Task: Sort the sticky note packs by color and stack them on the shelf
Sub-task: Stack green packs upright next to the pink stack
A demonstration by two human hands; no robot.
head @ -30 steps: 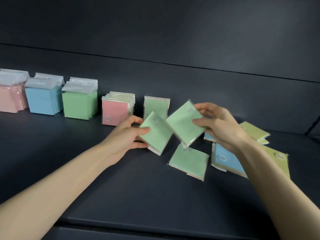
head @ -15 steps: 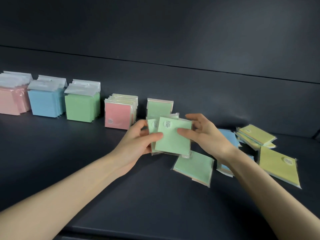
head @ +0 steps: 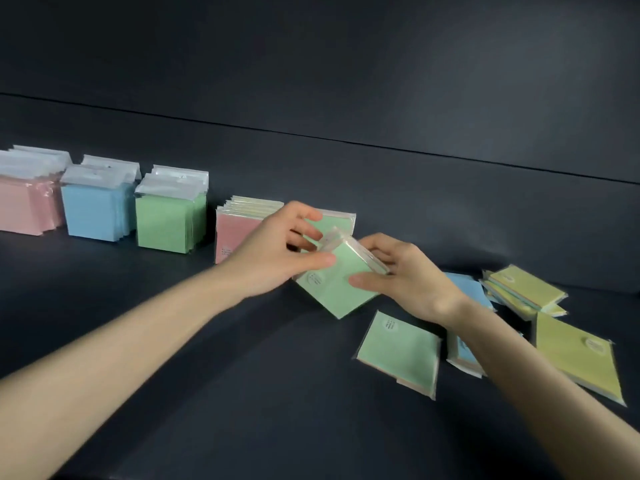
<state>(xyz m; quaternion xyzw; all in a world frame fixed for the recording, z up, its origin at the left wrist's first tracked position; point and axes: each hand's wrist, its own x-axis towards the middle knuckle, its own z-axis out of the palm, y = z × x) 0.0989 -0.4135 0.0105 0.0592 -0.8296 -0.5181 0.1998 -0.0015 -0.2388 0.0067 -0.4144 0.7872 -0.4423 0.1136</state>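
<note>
I log the held green packs (head: 332, 289) at mid-view over the shelf (head: 207, 393), tilted corner-down; whether the lower corner touches the surface I cannot tell. Both hands grip them. The left hand (head: 273, 251) has its thumb laid across the upper left face and its fingers curled over the top behind. The right hand (head: 405, 275) pinches the right side, thumb on the front face, fingers wrapped round the back edge.

Just behind the left hand, a standing green pack (head: 334, 221) is upright by the back wall (head: 346, 98), beside a pink row (head: 230, 237). Further left stand a green block (head: 166, 220), a blue block (head: 93, 213) and a pink block (head: 24, 206).

Lying flat on the shelf to the right: a loose green pack (head: 398, 351), blue packs (head: 462, 356), a yellow pack (head: 578, 355) and a yellow pile (head: 526, 289).
</note>
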